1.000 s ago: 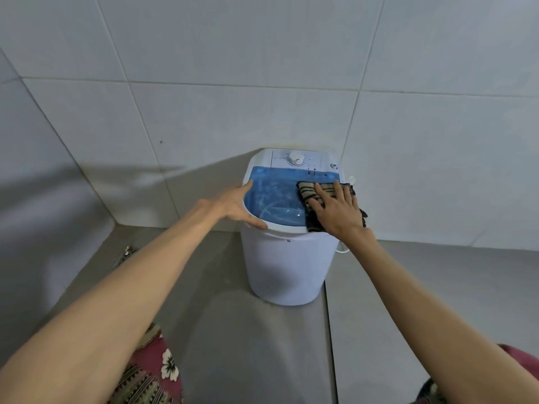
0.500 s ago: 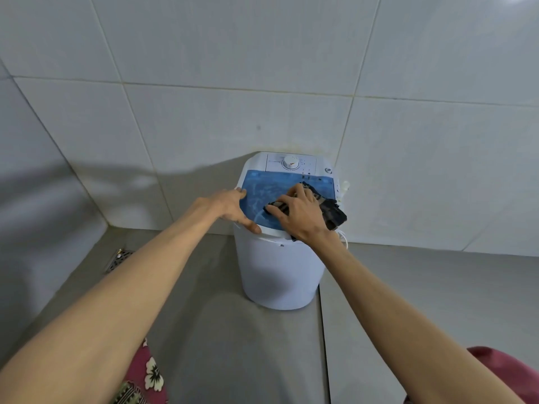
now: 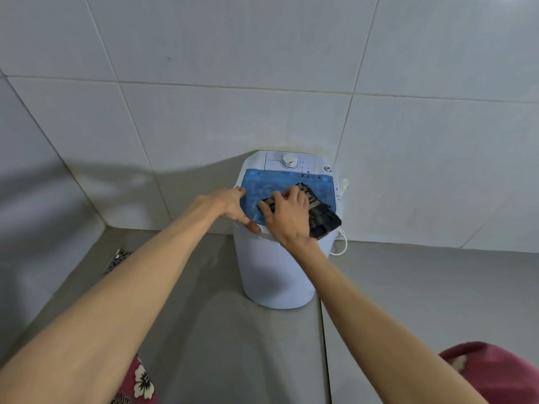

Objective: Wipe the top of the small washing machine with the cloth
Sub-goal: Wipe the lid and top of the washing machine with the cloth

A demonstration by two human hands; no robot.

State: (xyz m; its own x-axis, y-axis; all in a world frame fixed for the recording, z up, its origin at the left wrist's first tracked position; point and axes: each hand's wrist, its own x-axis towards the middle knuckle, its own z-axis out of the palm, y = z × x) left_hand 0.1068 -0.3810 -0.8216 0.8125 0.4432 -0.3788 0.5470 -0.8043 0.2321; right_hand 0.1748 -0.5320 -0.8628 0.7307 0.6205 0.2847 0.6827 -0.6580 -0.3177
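A small white washing machine (image 3: 274,275) stands on the floor against the tiled wall, with a blue see-through lid (image 3: 262,185) and a white dial (image 3: 289,161) on its back panel. A dark striped cloth (image 3: 322,217) lies on the lid's right half and hangs a little over the front right rim. My right hand (image 3: 287,215) presses down on the cloth, fingers spread over its left part. My left hand (image 3: 230,207) grips the machine's left rim, thumb on the front edge.
A metal floor drain (image 3: 116,259) sits at the left near the wall corner. A white cord (image 3: 341,243) loops beside the machine on the right. Grey floor tiles lie in front; red patterned clothing (image 3: 495,371) shows at the bottom corners.
My right hand has dragged the cloth from the lid's far right toward the middle and front. The left hand stays on the left rim. The camera has shifted slightly.
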